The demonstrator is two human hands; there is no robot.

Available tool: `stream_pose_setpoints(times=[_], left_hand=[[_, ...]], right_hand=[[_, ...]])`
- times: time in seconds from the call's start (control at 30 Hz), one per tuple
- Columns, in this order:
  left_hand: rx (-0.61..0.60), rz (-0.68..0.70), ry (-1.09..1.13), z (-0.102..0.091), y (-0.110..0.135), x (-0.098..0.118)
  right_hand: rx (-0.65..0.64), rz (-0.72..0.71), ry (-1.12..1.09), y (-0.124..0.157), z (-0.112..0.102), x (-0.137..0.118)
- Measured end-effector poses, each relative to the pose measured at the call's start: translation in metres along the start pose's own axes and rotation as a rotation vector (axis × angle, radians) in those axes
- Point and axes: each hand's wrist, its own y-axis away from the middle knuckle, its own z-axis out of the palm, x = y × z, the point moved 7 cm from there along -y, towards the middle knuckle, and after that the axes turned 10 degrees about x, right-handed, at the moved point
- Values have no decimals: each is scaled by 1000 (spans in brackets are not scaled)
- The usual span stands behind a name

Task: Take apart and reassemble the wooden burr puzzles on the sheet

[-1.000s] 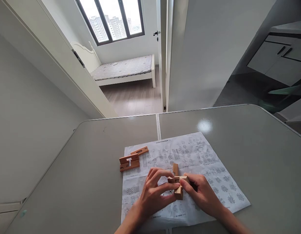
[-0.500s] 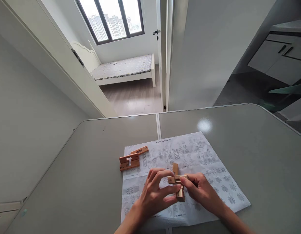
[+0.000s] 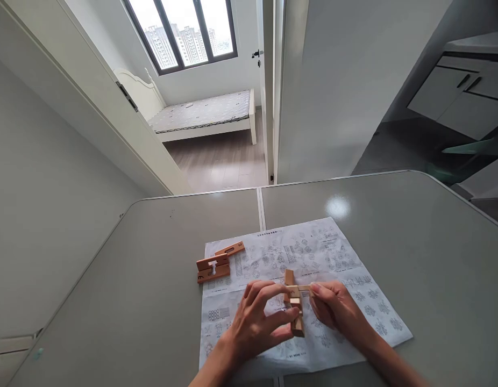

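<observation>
Above a printed sheet [image 3: 233, 333], my left hand [image 3: 257, 320] grips a cluster of pale wooden puzzle blocks [image 3: 298, 326] between thumb and fingers. One block of it points toward the far side, another toward me. My right hand [image 3: 338, 312] pinches the right end of a wooden puzzle piece [image 3: 304, 288] that lies crosswise and reaches into the cluster. My fingers hide part of the joint. Several reddish-brown notched pieces lie at the sheet's left edge: a pair [image 3: 213, 269] set together, and a slotted piece [image 3: 233, 248] marked 2 behind them.
The sheet, covered in small line diagrams, lies on a grey-green table [image 3: 132, 301] with a pale seam [image 3: 261, 209]. Beyond the far edge are a doorway and a bed [image 3: 208, 113]. White cabinets [image 3: 454, 97] stand at the far right.
My right hand has moved slightly right, drawing the crosswise puzzle piece rightward through the cluster. My left hand keeps its grip. The reddish-brown pieces have not moved.
</observation>
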Motion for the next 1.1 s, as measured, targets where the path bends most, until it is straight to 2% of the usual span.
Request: stream_pose_setpoints(times=[0.13, 0.23, 0.4, 0.63, 0.8, 0.93, 1.1], left_hand=[[73, -127, 40, -2, 1, -11], [98, -228, 138, -1, 0, -19], [74, -362, 192, 1, -1, -27], [-7, -480, 121, 9, 6, -35], [-40, -566, 76, 12, 11, -40], [-71, -630, 61, 14, 15, -45], [-87, -624, -1, 16, 16, -49]], right_hand=[[68, -11, -60, -2, -6, -3], [66, -43, -39, -2, -5, -7], [74, -107, 63, -2, -5, -11], [234, -122, 53, -3, -15, -16], [291, -227, 231, -3, -22, -19], [241, -391, 425, -1, -14, -30], [243, -493, 617, 2, -4, -34]])
